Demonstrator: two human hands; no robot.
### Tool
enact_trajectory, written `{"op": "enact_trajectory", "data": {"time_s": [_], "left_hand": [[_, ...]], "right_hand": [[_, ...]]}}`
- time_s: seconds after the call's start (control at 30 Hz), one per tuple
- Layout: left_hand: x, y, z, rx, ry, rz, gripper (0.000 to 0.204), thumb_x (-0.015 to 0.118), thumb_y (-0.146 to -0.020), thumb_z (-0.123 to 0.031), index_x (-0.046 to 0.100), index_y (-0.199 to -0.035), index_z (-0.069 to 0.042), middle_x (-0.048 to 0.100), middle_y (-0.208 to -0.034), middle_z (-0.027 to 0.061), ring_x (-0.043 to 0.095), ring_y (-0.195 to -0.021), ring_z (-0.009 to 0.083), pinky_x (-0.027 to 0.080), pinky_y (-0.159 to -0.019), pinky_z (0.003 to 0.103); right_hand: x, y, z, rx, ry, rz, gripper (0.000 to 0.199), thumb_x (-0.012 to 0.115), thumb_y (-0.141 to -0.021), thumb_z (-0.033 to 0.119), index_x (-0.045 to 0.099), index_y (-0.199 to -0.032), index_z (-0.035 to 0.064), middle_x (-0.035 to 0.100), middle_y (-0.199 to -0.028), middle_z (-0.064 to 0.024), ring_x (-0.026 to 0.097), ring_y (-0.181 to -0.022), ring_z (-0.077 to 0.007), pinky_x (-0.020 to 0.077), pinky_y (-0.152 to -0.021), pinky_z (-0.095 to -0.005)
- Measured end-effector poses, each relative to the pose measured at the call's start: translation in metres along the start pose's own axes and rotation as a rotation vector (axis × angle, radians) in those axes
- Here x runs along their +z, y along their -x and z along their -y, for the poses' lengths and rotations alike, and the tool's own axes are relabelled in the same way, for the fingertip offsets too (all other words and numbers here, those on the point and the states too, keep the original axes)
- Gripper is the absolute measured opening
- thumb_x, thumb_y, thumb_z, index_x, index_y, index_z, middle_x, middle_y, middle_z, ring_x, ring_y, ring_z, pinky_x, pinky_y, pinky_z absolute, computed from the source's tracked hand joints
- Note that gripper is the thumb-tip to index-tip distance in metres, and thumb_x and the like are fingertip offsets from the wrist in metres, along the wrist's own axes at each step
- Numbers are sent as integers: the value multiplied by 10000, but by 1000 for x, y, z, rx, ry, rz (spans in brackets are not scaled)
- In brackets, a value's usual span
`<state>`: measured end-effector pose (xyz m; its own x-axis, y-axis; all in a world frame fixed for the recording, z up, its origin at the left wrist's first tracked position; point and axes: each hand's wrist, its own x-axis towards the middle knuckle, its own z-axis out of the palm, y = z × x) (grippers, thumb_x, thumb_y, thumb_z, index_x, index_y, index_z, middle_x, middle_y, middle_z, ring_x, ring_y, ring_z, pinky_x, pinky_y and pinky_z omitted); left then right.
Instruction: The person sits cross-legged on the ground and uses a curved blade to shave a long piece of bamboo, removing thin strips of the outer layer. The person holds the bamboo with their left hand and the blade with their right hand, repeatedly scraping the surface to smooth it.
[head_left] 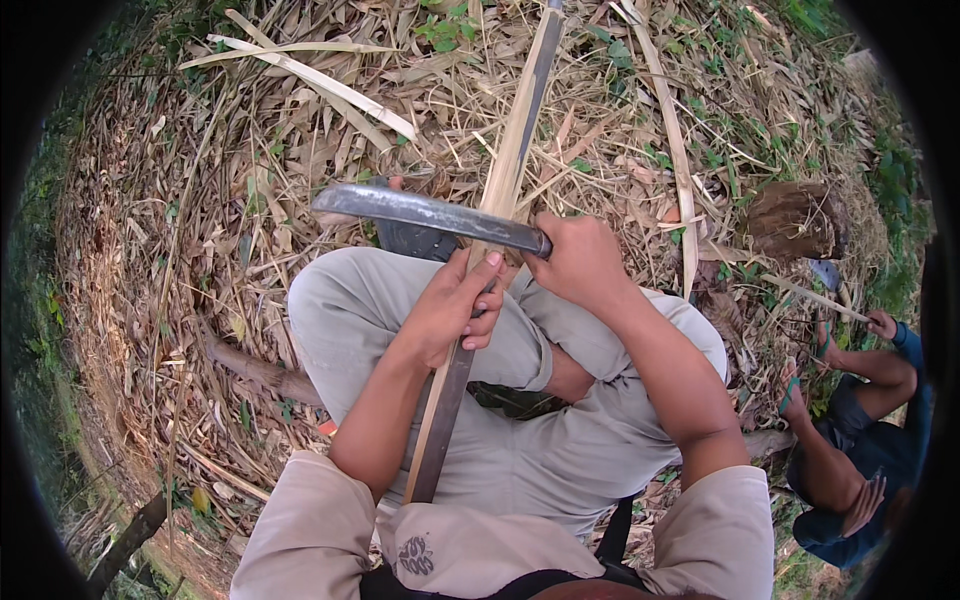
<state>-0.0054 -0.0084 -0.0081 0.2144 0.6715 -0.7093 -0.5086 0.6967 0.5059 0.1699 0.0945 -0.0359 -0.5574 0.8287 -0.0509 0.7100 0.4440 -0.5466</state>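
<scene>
A long split bamboo strip [512, 150], pale on one face and dark on the other, runs from near my waist up and away between my knees. My left hand [459, 308] is wrapped round it at about its middle. Just beyond that hand, a machete [425, 213] lies crosswise over the strip, its curved grey blade pointing left. My right hand [583, 257] is closed on the machete's handle end, right of the strip. Fingers of the right hand hide most of the handle.
Dry leaves and shavings cover the ground. Cut bamboo strips [330, 88] lie at far left, another strip [668, 130] at far right. A log stump [797, 220] stands to the right. Beyond my right knee sits another person [850, 440], a thin stick in hand. A branch [262, 368] lies left.
</scene>
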Motion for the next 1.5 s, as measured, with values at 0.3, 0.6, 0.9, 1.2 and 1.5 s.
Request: {"op": "enact_trajectory", "data": {"time_s": [0.3,0.6,0.9,1.2,1.5], "left_hand": [[2,10,4,21,-34,110,200,598,-1015,-214,455,-1136,-145,354,-661,-45,279,-419,31,252,-361,213],[4,5,11,100,-118,73,202,617,-991,-147,426,-1052,-131,344,-589,-65,278,-406,36,246,-358,230],[0,4,12,61,-87,61,192,620,-983,-125,434,-1026,-109,379,-613,-55,287,-413,41,235,-359,234],[-3,3,19,35,-117,13,198,620,-977,-108,432,-1039,-109,380,-600,-56,297,-418,34,244,-358,236],[-2,3,11,9,-133,-10,175,590,-974,-78,430,-1034,-115,390,-625,-49,299,-418,32,249,-355,230]], "right_hand": [[-17,-41,-53,200,93,-187,205,739,-748,285,692,-761,85,651,-618,-160,670,-599,-373,537,-598,-509],[-6,-23,-34,128,9,-63,174,724,-769,219,678,-758,51,641,-625,-188,649,-623,-409,525,-591,-495],[9,-15,-35,42,128,-16,153,722,-737,227,667,-758,85,652,-633,-144,678,-630,-359,535,-607,-497],[8,-13,-27,93,100,43,173,682,-799,240,715,-819,72,675,-679,-188,680,-668,-396,546,-652,-512],[12,-11,-24,-134,186,40,167,708,-757,232,694,-781,67,667,-661,-176,680,-654,-393,543,-671,-527]]}}
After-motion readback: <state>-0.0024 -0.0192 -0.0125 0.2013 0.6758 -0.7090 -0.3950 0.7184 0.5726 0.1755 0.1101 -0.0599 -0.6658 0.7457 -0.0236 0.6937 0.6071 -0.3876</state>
